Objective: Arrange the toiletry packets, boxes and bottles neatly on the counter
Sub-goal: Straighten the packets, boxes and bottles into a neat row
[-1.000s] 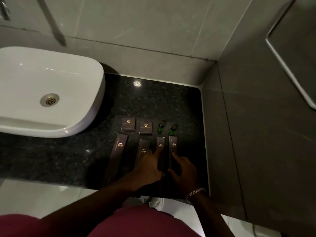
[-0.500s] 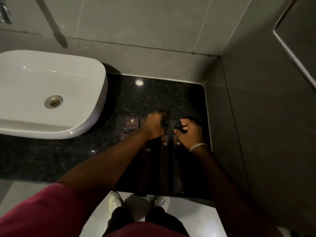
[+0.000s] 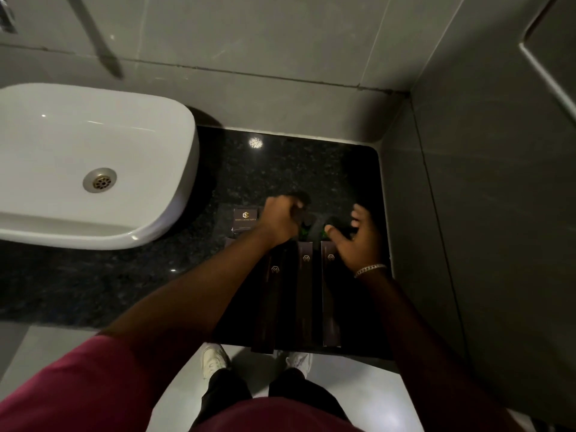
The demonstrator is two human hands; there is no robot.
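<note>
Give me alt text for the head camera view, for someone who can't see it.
Seen from above, a person's left hand and right hand reach to two small green bottles on a black granite counter, behind long dark packets laid side by side. A small dark box and white basin lie left.

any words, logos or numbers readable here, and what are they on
Small square box: gold hexagon logo over one line of gold letters, too blurred to read.
Three long packets: a small gold hexagon logo near the top of each, no words legible.
Two green bottles: no label visible behind the hands.
No numbers or signs elsewhere.
</note>
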